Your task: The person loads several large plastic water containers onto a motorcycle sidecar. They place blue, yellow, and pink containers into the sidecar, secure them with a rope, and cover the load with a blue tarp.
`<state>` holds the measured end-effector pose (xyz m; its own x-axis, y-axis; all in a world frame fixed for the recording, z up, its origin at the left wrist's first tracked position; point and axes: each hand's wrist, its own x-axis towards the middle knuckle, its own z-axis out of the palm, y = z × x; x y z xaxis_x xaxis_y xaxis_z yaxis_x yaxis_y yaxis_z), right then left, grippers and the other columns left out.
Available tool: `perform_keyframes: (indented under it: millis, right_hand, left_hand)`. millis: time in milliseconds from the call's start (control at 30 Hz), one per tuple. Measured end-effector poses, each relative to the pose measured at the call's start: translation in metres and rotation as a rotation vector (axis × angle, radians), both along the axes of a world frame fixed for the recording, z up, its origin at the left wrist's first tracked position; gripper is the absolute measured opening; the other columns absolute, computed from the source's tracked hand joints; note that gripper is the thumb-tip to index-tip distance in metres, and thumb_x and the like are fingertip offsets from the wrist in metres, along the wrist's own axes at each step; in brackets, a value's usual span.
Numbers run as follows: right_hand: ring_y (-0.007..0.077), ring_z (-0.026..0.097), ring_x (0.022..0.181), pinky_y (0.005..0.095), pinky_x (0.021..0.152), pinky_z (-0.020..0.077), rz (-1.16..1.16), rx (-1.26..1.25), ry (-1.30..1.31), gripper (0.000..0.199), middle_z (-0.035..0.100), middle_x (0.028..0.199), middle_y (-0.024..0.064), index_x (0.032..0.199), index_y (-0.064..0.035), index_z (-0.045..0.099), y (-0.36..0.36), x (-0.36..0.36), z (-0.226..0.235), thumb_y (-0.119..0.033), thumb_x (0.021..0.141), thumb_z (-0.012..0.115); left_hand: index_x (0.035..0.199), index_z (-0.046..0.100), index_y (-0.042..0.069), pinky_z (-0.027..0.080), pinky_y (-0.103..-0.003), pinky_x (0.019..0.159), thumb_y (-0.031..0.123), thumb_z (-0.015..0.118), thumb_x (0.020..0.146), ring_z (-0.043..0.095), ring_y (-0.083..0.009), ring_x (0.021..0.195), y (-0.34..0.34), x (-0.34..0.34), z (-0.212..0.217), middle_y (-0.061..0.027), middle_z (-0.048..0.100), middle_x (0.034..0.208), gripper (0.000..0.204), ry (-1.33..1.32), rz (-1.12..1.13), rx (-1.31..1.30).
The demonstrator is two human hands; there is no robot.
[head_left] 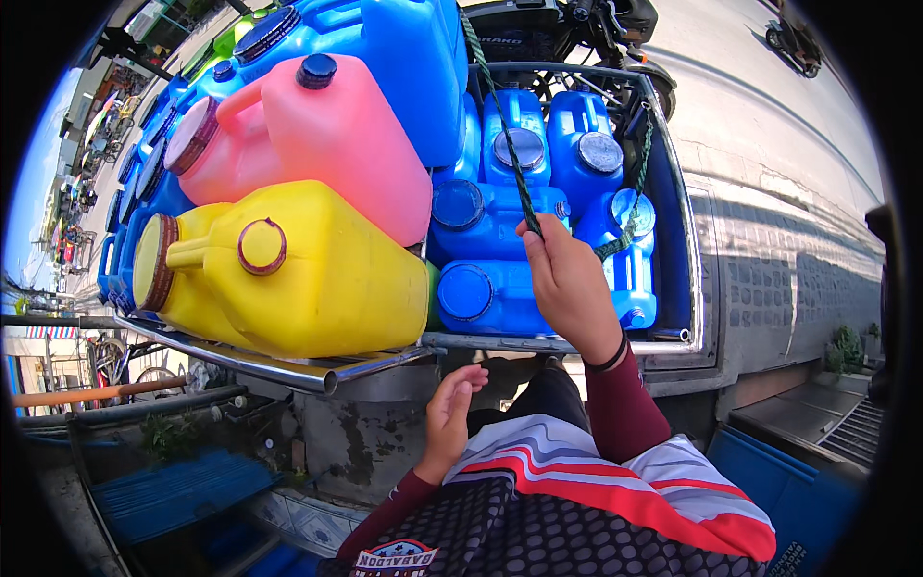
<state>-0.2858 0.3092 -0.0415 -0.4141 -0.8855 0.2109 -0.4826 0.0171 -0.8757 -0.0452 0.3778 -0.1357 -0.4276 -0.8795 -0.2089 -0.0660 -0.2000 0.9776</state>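
My right hand (567, 281) is closed round a dark green rope (507, 127), above the blue jugs in the cart. One stretch of the rope runs up from my fist to the top of the load; another loops off to the right rail. Below the fist lies a blue jug (508, 293) on its side. My left hand (452, 413) hangs low in front of the cart with its fingers loosely apart and nothing in it. Nearest to it is a yellow jug (332, 279), lying on its side with a pink jug (327, 135) behind it.
A metal-railed cart (685, 250) carries the jugs, with more blue jugs (375, 58) stacked at the far left. Its front rail (317, 377) sticks out near my left side. A black motorcycle (538, 34) stands beyond it. Potted plants (846, 348) are at the right.
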Motion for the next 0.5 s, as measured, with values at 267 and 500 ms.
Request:
perform_keyframes:
  millis: [267,500]
  right_hand:
    - [0.0433,0.065,0.077,0.0539,0.061,0.0446,-0.166,0.119,0.297,0.012,0.064,0.078,0.0236,0.105,0.0003,0.053,0.082,0.152,-0.014,-0.008,0.099,0.055]
    - [0.03,0.063,0.068,0.0406,0.076,0.0497,0.232,0.298,0.179,0.03,0.067,0.07,0.0087,0.085,-0.0048,0.072,0.068,0.048,-0.037,-0.035,0.086,0.072]
  left_hand:
    - [0.126,0.051,0.005,0.051,-0.036,0.085,0.029,0.052,0.108,0.06,-0.0189,0.088,-0.118,-0.048,0.072,-0.0061,0.062,0.099,0.031,0.519,-0.217,0.515]
    - [0.114,0.054,0.006,0.021,-0.024,0.044,0.029,0.048,0.11,0.024,-0.0038,0.05,-0.115,-0.04,0.098,0.0063,0.028,0.067,0.025,0.456,-0.048,0.418]
